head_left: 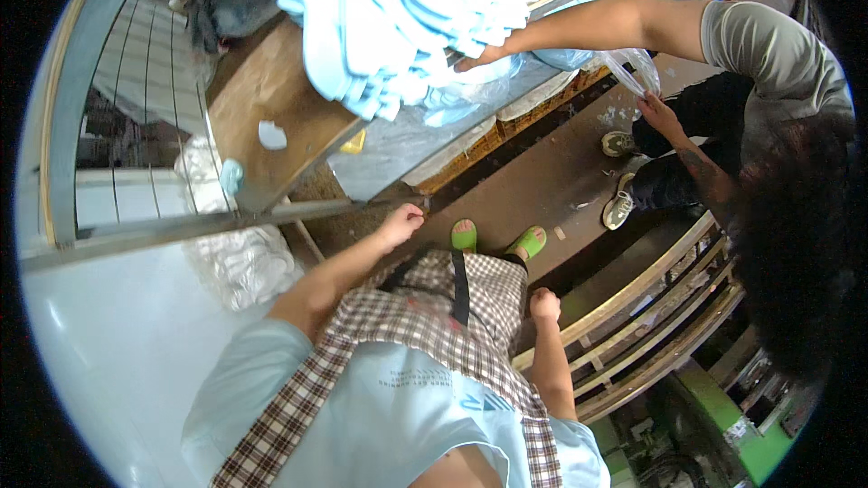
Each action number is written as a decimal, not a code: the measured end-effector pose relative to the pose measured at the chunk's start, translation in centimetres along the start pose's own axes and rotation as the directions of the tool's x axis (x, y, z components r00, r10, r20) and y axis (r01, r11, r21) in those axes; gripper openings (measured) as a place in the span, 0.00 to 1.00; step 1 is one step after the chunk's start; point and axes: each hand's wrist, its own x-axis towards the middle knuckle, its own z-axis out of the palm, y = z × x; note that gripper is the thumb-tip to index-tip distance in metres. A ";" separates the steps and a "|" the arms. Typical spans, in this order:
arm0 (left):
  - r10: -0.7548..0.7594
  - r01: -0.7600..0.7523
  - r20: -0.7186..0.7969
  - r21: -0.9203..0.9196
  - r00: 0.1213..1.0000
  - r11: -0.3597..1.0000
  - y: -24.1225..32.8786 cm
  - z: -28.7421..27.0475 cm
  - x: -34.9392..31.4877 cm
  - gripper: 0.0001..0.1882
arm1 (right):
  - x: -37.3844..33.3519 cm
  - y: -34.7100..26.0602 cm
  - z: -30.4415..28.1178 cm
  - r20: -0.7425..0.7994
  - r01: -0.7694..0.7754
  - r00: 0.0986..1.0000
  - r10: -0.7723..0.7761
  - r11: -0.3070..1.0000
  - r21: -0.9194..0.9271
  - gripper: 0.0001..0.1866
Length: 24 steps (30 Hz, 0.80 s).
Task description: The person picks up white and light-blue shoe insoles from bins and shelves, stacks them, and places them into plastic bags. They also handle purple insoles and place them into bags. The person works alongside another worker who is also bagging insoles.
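My left hand is stretched forward with its fingers curled, right at the metal edge of a wooden worktable. I cannot see anything in it. My right hand hangs at my side as a loose fist, holding nothing, beside my checked apron. My green sandals stand on the brown floor below. A pile of folded light blue cloths lies on the table ahead.
A co-worker in a grey shirt stands at the right, one hand on the blue pile, the other holding a clear plastic bag. A wooden slatted rack is to my right. White bagged material lies under the table.
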 end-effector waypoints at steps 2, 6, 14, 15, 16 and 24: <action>0.258 -0.256 0.051 0.404 0.965 0.878 -1.7 -0.9 -0.4 0.12 | -0.1 1.8 0.9 0.022 -0.089 0.996 0.086 0.985 0.150 0.15; 0.182 -0.232 0.146 0.666 0.972 0.708 -3.4 -2.5 -1.3 0.13 | 0.0 4.5 3.8 -0.099 0.000 0.994 0.045 0.912 0.409 0.12; 0.195 -0.359 0.302 0.773 0.933 0.523 4.6 -1.9 -5.4 0.15 | 0.6 4.7 4.7 -0.274 0.196 0.958 -0.087 0.894 0.404 0.11; 0.466 -0.494 0.247 0.681 0.850 0.540 6.2 -1.5 -7.1 0.14 | 0.3 4.2 4.0 -0.246 0.199 0.964 -0.100 0.885 0.421 0.11; 0.628 -0.583 0.169 0.606 0.760 0.542 8.1 -1.2 -8.8 0.14 | -0.3 3.5 3.1 -0.212 0.192 0.971 -0.107 0.881 0.433 0.12; 0.668 -0.567 -0.711 0.651 -0.221 0.505 29.6 -17.7 -11.5 0.21 | -7.1 -12.4 -10.5 -0.619 0.765 0.635 -0.462 0.485 0.423 0.06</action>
